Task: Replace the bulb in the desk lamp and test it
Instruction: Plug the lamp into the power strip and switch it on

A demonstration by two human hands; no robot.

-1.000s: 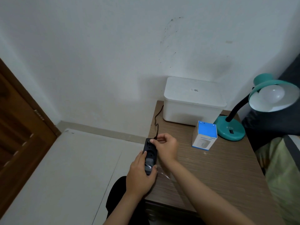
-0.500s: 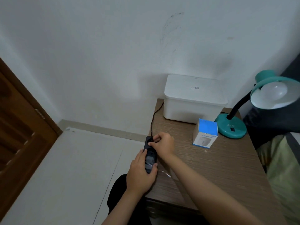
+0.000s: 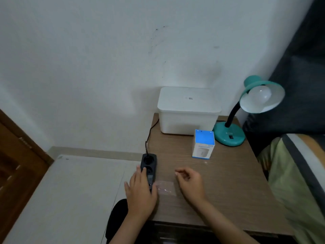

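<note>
A teal desk lamp (image 3: 229,135) stands at the back right of the wooden table (image 3: 219,182). A white bulb (image 3: 259,96) sits unlit in its shade. The lamp's black plug (image 3: 147,156) is in the far socket of a black power strip (image 3: 149,164) at the table's left edge. My left hand (image 3: 140,192) lies flat on the strip's near end, fingers spread. My right hand (image 3: 190,183) hovers over the table to the right of the strip, fingers loosely curled and holding nothing. A blue and white bulb box (image 3: 203,147) stands upright in front of the lamp base.
A white lidded storage box (image 3: 188,110) sits at the back against the wall. A small clear plastic bag (image 3: 166,188) lies between my hands. A bed with a green blanket (image 3: 295,182) borders the table on the right. A wooden door (image 3: 15,155) is at the far left.
My right hand has let go of the plug, which now sits in the strip, and has drawn back to the right. My left hand stays on the strip.
</note>
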